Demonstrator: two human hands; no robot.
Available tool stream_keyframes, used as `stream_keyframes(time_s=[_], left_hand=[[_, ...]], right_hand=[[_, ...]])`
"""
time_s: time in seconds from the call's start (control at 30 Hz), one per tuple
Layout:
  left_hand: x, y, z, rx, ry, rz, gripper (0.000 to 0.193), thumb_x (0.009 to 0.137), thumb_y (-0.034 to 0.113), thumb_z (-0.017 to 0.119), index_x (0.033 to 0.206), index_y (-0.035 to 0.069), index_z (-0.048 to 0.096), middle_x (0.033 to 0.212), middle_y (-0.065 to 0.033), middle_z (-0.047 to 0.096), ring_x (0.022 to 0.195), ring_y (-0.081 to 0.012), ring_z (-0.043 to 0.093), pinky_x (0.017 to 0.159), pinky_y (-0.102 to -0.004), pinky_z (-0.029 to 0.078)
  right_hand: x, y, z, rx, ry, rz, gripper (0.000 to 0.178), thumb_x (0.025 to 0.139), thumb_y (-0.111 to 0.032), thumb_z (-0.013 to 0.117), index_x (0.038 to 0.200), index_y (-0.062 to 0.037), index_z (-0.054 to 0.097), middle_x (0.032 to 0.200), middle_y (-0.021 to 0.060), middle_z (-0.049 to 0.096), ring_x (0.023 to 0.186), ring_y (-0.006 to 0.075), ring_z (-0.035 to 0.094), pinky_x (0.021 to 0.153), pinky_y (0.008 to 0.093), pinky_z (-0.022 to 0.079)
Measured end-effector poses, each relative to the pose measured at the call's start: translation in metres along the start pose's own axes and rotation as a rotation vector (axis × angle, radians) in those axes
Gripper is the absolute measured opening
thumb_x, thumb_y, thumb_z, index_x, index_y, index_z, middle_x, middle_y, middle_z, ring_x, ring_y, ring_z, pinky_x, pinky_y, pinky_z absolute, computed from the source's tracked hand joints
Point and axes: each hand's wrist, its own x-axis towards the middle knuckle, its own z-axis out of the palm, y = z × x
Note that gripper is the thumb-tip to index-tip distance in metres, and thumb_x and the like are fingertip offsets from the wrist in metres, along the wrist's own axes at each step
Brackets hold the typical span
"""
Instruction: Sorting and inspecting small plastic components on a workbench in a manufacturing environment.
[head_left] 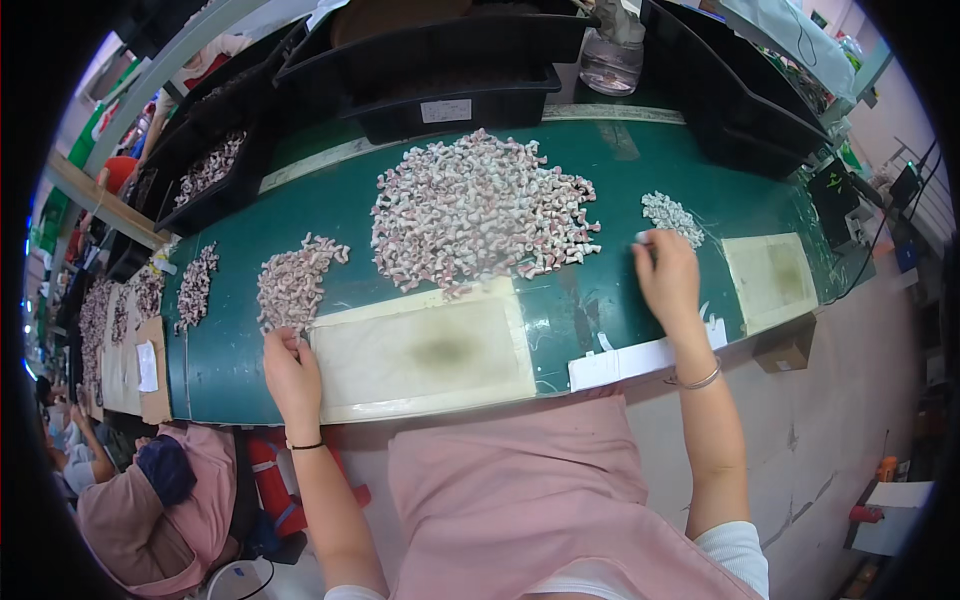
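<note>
A large heap of small, curved white-and-pink pieces [480, 205] is spread over the middle of the green table. My left hand [292, 380] has its fingertips closed together at the near edge of a smaller pile of similar pieces [295, 280]; what lies between them is hidden. At the right, my right hand [668, 275] is beside a little pile of whiter pieces [673, 216]. Its fingers are curled in, with a tiny whitish spot at the tips that I cannot make out.
A pale taped sheet [425, 350] covers the table's front edge, with another sheet [770, 280] at the right. Between them lies a white strip [640, 366]. Black bins [460, 105] line the back, near a clear jar [610, 62]. A person in pink [165, 510] sits at the left.
</note>
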Motion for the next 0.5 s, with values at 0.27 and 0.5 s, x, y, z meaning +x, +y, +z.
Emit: stream_keyframes(time_s=[0.27,0.5], left_hand=[[-0.002,0.006,-0.007,-0.008,0.079,0.125,0.018,0.083,0.000,0.064,0.100,-0.001,0.059,0.091,-0.0149,0.062,0.082,-0.0302,0.060,0.076,-0.0399,0.047],[-0.004,0.014,-0.007,-0.066,0.154,0.271,0.013,0.086,0.001,0.062,0.099,0.001,0.063,0.091,-0.0126,0.064,0.081,-0.0237,0.063,0.074,-0.0337,0.050]], right_hand=[[0.021,0.027,0.000,-0.407,-0.097,-0.180,0.010,0.082,-0.004,0.055,0.087,-0.0030,0.063,0.090,0.0130,0.062,0.086,0.0311,0.060,0.076,0.0420,0.047],[0.022,0.026,-0.001,-0.376,-0.136,-0.189,0.006,0.078,-0.001,0.059,0.084,-0.0003,0.061,0.084,0.0157,0.063,0.078,0.0301,0.063,0.071,0.0417,0.050]])
